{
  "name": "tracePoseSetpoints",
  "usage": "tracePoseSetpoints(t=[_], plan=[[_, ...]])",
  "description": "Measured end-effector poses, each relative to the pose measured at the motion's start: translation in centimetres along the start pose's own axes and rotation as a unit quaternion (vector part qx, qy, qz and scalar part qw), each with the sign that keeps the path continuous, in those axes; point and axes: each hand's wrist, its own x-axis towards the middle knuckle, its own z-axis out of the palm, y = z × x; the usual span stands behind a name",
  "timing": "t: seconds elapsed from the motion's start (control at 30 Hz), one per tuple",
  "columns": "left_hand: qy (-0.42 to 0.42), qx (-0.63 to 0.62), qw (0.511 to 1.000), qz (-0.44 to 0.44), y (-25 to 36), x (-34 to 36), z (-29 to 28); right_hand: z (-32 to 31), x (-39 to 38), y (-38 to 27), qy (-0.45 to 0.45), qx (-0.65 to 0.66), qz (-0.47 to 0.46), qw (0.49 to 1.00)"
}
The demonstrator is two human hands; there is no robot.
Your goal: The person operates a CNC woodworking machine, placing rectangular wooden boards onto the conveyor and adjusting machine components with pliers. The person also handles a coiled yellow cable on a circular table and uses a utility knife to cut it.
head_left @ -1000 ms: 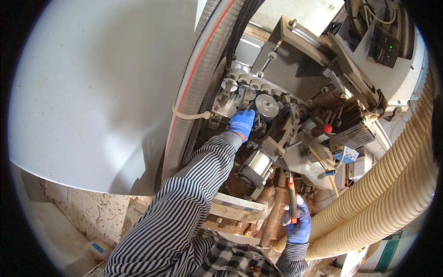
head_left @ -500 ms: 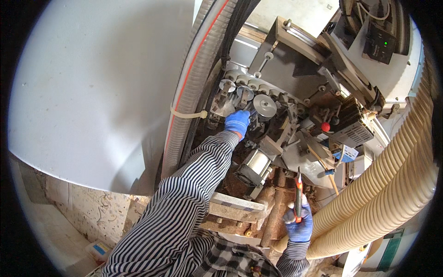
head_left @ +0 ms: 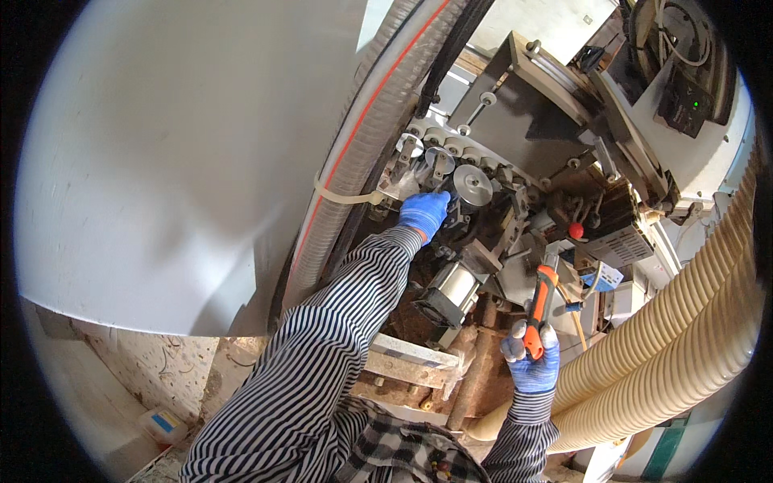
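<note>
My left hand (head_left: 424, 214), in a blue glove, reaches into the machine and is closed beside a large silver disc wheel (head_left: 473, 186). What its fingertips grip there is hidden. Two smaller discs (head_left: 440, 160) sit just beyond the hand, along a row of pale rollers (head_left: 453, 147). In my right hand (head_left: 535, 366), also gloved with pale fingertips, is an orange and black utility knife (head_left: 543, 299), blade end pointing away from me. The knife is held above the machine, apart from its parts.
A clear ribbed hose (head_left: 354, 137) with a red stripe runs beside a big pale panel (head_left: 169, 161) on the left. Thick beige ribbed hoses (head_left: 660, 322) curve along the right. A cylindrical metal motor (head_left: 448, 294) and a red knob (head_left: 576, 230) stand between my hands.
My right hand has moved slightly forward and turned the knife, so its orange side now shows. The left hand stays beside the disc wheel. The whole view has shifted a little.
</note>
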Motion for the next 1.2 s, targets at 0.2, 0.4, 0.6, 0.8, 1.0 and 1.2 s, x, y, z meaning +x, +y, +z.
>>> tracePoseSetpoints(t=[0.2, 0.4, 0.6, 0.8, 1.0, 1.2], plan=[[0.019, -0.121, 0.992, 0.014, -1.0, 1.1, 0.0, -0.9, -0.7, -0.2, 0.000, -0.014, -0.002, 1.000], [0.107, -0.436, 0.893, -0.016, -2.2, 0.3, -0.9, -1.6, -1.2, 0.0, -0.007, -0.010, -0.018, 1.000], [0.038, -0.042, 0.997, -0.060, -1.7, -2.9, -3.3, -1.5, 0.2, -2.3, 0.021, -0.175, -0.032, 0.984], [0.029, 0.071, 0.995, -0.057, -0.7, -1.9, -2.3, 1.0, 4.1, -4.2, 0.002, -0.114, -0.005, 0.993], [0.024, 0.056, 0.995, -0.084, -1.0, -0.8, -0.5, 2.7, 5.1, -3.1, 0.043, -0.072, -0.020, 0.996], [0.034, 0.066, 0.997, -0.026, -0.8, -1.3, -0.1, 3.5, 6.2, -3.0, 0.000, -0.130, 0.001, 0.991]])
